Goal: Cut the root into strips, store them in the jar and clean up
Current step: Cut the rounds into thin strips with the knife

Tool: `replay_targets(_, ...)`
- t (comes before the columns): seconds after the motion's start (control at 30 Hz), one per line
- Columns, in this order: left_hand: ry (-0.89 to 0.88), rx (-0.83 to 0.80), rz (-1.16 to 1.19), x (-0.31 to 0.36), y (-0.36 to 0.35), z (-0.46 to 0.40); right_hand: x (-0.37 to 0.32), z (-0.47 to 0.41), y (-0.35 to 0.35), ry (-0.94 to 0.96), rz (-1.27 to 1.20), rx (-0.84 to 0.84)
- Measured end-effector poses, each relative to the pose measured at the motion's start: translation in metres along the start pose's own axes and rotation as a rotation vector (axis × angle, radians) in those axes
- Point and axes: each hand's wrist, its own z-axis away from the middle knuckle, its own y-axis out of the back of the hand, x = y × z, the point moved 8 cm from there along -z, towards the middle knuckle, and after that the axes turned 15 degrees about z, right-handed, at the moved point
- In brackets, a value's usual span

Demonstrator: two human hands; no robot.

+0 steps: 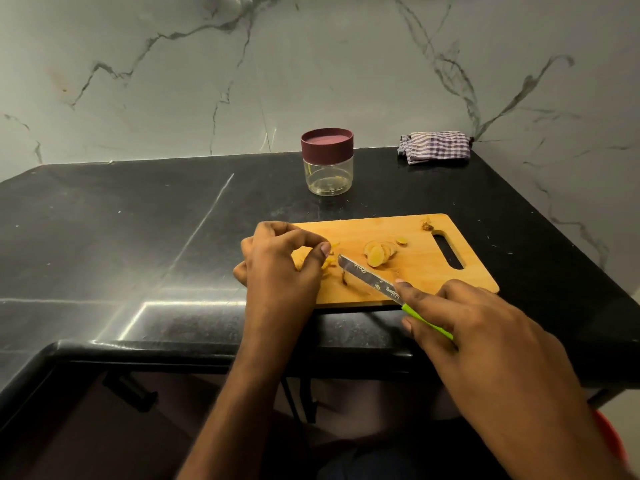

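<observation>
One head-worn view looks forward and down, close over the black counter (104, 237) toward the marble wall (173, 81)

counter (138, 244): black stone, polished, glossy, with bright reflections and fine pale specks
wall (346, 64): pale marble-look slab, smooth, grey veins, soft sheen
cutting board (408, 271): light wood, smooth, matt, visible grain
knife blade (367, 276): shiny metal, printed markings
knife handle (427, 322): bright green plastic, smooth
jar (328, 176): clear, glossy, see-through body
lid (327, 145): maroon plastic, matt
cloth (434, 146): woven checked fabric, soft, crumpled
root slices (379, 252): pale yellow cut faces, moist-looking, brownish rough skin at edges
</observation>
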Motion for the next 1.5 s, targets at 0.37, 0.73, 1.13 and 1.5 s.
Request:
replay_targets(0.37, -0.049, -0.042, -0.027, 0.006, -0.001, 0.005, 0.001, -0.001, -0.005, -0.061, -0.122, 0.034)
replay_targets(0.73, -0.038, -0.208, -0.086, 0.009, -0.014, 0.009, -0.008, 0.003, -0.006, -0.081, -0.259, -0.032)
replay_targets(1.13, -0.044, -0.257, -0.108, 0.007, -0.016, 0.008, -0.008, 0.002, -0.009, -0.099, -0.324, -0.056)
replay_targets(1.5, -0.029, -0.246, -0.124, 0.007, -0.016, 0.007, -0.020, -0.002, -0.011, -0.063, -0.330, -0.046)
